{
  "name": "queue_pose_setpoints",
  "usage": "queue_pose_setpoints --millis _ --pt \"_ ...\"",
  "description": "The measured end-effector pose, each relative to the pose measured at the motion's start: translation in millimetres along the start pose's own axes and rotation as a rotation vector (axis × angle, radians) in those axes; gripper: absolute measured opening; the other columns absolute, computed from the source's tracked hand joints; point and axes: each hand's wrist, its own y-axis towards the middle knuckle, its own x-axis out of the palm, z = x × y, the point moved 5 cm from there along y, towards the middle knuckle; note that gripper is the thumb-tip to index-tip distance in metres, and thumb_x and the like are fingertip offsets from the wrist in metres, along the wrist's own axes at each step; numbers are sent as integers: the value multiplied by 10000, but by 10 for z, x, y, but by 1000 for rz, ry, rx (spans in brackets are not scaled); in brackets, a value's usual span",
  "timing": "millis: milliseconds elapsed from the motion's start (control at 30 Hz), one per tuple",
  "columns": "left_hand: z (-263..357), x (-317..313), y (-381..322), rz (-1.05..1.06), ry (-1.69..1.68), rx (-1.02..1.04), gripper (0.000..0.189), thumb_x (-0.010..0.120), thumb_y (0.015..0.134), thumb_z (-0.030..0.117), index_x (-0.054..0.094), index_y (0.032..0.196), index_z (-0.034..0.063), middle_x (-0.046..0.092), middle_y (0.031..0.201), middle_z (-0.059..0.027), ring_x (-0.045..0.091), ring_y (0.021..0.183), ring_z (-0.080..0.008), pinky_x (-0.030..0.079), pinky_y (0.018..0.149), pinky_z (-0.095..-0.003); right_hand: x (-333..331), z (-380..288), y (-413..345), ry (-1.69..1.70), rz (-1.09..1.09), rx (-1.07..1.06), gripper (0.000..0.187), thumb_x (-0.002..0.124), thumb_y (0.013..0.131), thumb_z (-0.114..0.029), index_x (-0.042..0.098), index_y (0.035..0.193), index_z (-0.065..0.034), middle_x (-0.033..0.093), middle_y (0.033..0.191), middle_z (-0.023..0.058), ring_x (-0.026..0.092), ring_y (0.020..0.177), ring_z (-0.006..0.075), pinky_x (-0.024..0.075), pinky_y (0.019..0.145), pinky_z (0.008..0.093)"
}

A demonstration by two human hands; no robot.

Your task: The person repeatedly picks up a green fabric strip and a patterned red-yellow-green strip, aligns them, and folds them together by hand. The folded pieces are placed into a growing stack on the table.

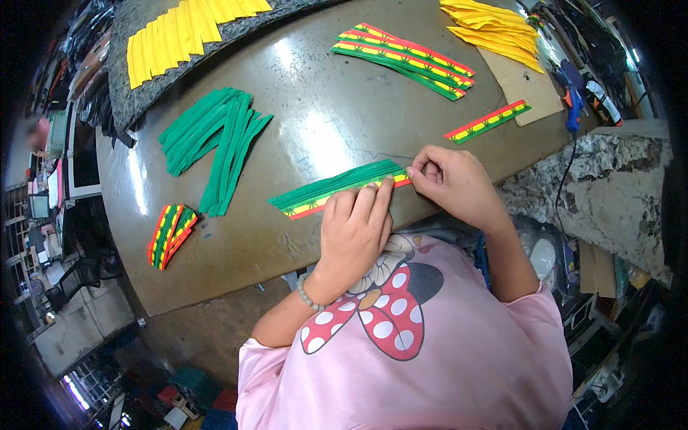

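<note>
A green fabric strip [338, 181] lies on the brown table, with a red, yellow and green leaf-print strip [312, 207] along its near edge. My left hand [357, 223] rests on both with its fingertips pressing the print strip flat. At the right end of that strip, my right hand [454, 183] pinches the tip between thumb and forefinger. Another print strip [486, 121] lies beyond my right hand, partly on cardboard. Green strips [215, 140] are heaped at the left, and small folded print pieces [169, 234] lie nearer the table's left edge.
A stack of print strips [403, 59] lies at the far side. Yellow strips [494, 32] rest on a cardboard sheet [524, 80], and more yellow strips [172, 40] on a dark rough board [126, 102]. At the table's right edge is a blue glue gun [573, 102] with its cord hanging down.
</note>
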Motion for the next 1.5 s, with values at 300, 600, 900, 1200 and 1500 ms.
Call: queue_pose_setpoints --millis 300,600,900,1200,1500 --pt "0 -64 76 -21 62 -21 506 672 824 142 615 1327 138 554 965 -71 511 866 -258 429 795 -385 167 -140 -240 -289 265 -265 247 670 852 -126 677 1094 -74 582 769 75 605 702 237 458 598 375" --pt "-274 -219 377 -55 -130 -63 305 729 844 190 676 1122 75 589 1065 -91 540 996 -289 437 850 -404 137 -67 -357 -217 111 -351 405 576 899 -44 632 1299 -58 569 971 119 586 914 288 481 789 393" --pt "-717 -552 163 302 -1113 -569 586 672 926 7 425 1453 69 592 1095 -90 646 957 -153 522 773 -271 -687 379 -68 -483 331 -321 286 669 885 -108 700 1169 -97 596 1194 70 502 1163 312 394 1041 440" --pt "-706 -514 -367 194 164 -515 270 692 912 132 684 1182 131 486 1339 -151 419 1282 -352 339 1069 -491 -713 206 14 -331 193 -347 176 713 864 -180 685 1002 -75 653 1077 84 581 1089 279 427 954 417" --pt "-269 -608 -324 -65 -875 -446 352 788 833 59 708 1170 0 731 991 -123 706 847 -182 570 772 -301 185 -658 -352 174 -441 -534 201 699 903 -230 697 1013 -62 699 903 120 673 829 348 535 743 407"
